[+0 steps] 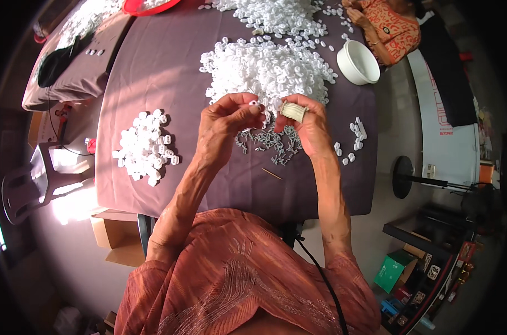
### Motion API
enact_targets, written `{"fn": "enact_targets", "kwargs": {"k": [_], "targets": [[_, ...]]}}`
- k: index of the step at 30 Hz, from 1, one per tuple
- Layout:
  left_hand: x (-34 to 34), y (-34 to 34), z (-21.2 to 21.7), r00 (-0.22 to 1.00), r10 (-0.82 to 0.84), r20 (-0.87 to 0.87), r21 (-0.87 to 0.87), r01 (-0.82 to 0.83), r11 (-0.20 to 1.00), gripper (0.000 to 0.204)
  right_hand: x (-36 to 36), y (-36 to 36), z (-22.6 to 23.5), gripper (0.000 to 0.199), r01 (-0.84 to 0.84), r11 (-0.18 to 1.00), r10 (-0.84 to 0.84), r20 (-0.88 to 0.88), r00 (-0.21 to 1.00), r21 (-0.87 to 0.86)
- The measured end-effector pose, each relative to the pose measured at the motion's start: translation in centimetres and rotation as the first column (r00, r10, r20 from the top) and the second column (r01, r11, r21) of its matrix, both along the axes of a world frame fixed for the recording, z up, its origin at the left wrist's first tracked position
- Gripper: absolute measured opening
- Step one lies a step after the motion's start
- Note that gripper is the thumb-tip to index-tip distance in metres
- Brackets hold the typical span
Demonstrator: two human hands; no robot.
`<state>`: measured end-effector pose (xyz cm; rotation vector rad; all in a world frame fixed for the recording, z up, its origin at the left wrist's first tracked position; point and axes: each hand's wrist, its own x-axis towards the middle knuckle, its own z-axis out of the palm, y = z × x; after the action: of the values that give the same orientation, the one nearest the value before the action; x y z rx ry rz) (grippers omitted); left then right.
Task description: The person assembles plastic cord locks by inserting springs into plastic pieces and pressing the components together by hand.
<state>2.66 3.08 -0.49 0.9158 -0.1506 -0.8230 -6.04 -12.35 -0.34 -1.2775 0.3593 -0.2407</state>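
A: Left hand (229, 116): fingers pinched shut on one white ring (254, 103), held up above the desk (153, 72) near centre.

B: Right hand (305, 120)?

A: Clenched round a pale bundle (294, 111), thumb and fingers closed on it, just right of the left hand. The two hands nearly touch, with ring and bundle close together.

B: Directly under them?

A: A scatter of small grey pins (267, 144) on the purple cloth. A thin stick (272, 173) lies nearer, apart from them.

B: Further out?

A: Far of the hands, a big heap (267, 70) of loose white rings; more of them at the far edge. Left, a smaller pile (146, 148), well apart from the heap. Right, a few white pieces (354, 139) near the desk edge. Far right, a white bowl (358, 62) beside another person's sleeve (390, 25).

B: Progress, as judged?

A: Early to middling. The left pile looks like finished pieces and is much smaller than the heap, so most rings remain. I cannot tell whether the pieces on the right are done.
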Motion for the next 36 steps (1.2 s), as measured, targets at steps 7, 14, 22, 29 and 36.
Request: {"fn": "enact_targets", "kwargs": {"k": [7, 14, 22, 29, 36], "targets": [[-1.3, -1.8, 1.5, 0.999, -0.015, 0.043, -0.036, 0.017, 0.999, 0.017, -1.8, 0.4, 3.7, 0.018, 0.043, 0.971, -0.039, 0.023, 0.999, -0.237], [-2.0, -2.7, 1.5, 0.997, -0.022, 0.067, -0.101, 0.029, 0.994, 0.018, -2.5, 1.8, 5.9, 0.017, 0.107, 0.848, -0.144, -0.031, 0.989, -0.519], [-2.1, -2.9, 2.3, 0.998, -0.014, -0.054, -0.146, 0.006, 0.989, 0.016, -2.7, 1.8, 4.7, 0.030, 0.332, 0.305, -0.097, 0.318, 0.943, -0.892], [-1.9, -2.4, 2.5, 0.996, -0.056, -0.074, -0.138, 0.046, 0.989, 0.014, -2.4, 1.2, 4.5, 0.037, 0.369, 0.173, 0.077, 0.386, 0.919, -0.913], [-2.0, -2.0, 2.5, 0.994, -0.077, -0.082, -0.155, 0.064, 0.986, 0.013, -2.4, 1.3, 4.6, 0.037, 0.380, 0.203, 0.097, 0.404, 0.910, -0.903]]}}
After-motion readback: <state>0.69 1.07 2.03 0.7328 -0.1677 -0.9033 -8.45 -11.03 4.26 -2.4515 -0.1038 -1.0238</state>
